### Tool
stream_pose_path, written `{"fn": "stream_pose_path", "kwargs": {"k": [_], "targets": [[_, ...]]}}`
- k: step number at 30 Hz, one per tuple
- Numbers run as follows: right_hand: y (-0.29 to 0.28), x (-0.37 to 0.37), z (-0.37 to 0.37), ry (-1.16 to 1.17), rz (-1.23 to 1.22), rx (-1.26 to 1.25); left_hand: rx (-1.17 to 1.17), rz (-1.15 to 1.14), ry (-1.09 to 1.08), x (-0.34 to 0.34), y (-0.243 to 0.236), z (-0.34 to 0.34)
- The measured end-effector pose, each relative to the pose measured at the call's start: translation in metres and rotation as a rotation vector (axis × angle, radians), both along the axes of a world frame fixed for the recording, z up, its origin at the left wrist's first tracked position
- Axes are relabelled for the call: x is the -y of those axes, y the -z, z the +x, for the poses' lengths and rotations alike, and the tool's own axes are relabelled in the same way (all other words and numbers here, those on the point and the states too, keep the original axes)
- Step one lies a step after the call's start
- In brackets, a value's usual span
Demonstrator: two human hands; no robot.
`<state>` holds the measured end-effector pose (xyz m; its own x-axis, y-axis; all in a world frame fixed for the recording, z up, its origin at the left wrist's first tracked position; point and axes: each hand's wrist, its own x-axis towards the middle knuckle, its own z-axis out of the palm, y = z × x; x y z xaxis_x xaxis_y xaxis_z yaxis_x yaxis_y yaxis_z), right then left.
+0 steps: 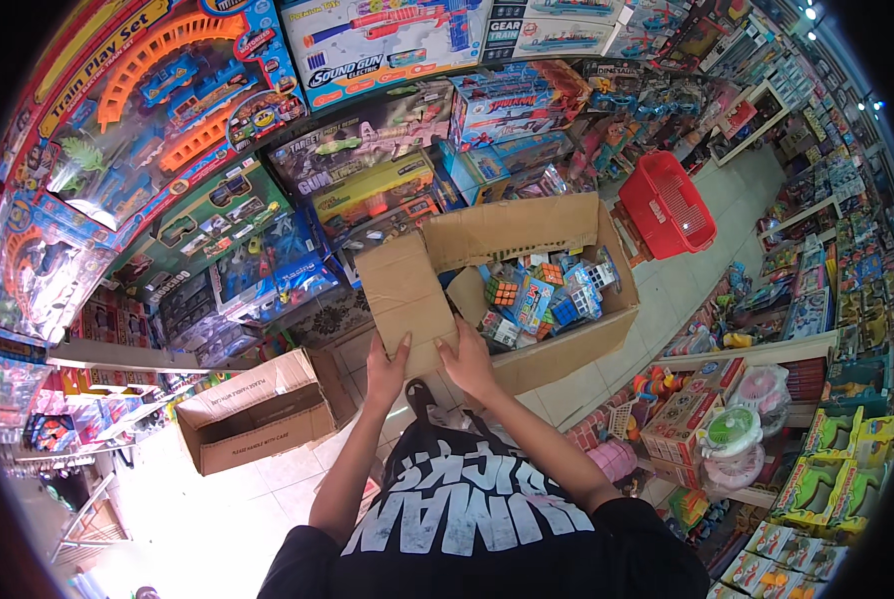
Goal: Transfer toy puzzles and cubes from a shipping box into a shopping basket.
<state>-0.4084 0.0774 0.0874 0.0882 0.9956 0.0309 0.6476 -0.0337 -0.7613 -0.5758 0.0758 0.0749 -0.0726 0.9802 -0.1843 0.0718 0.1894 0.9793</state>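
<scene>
I hold a cardboard flap [403, 285] at the left end of a large open box [565, 344] with both hands. My left hand [386, 364] grips the flap's lower left edge, thumb on top. My right hand [465, 361] grips its lower right, thumb on the cardboard. Inside the box lies a jumbled pile of puzzle cubes [502, 292] and small blue packages [533, 306]. The long back flap [507, 225] stands up behind them.
An empty open carton [267, 394] sits on the floor at lower left. Shelves of boxed toys [357, 140] curve along the back and left. A red basket [667, 205] stands at back right, with toy shelving [807, 299] along the right side.
</scene>
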Motion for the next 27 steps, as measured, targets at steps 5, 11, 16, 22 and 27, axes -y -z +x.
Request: {"fn": "stream_pose_path", "kwargs": {"k": [5, 11, 16, 22, 27], "targets": [[-0.014, -0.002, 0.006, -0.071, -0.013, 0.088, -0.602, 0.312, -0.049, 0.005, 0.041, 0.013], [-0.018, 0.002, 0.016, -0.236, -0.069, 0.163, 0.044, 0.106, 0.236, -0.007, 0.025, 0.045], [-0.025, -0.012, 0.067, -0.447, -0.033, -0.087, -0.319, 0.347, 0.077, -0.026, 0.016, 0.052], [-0.027, -0.075, 0.169, 0.026, 0.083, -0.320, -0.246, 0.340, -0.004, -0.064, -0.048, 0.108], [0.006, -0.131, 0.247, 0.400, -0.198, -0.937, 0.139, -0.229, -0.004, -0.103, 0.015, 0.156]]}}
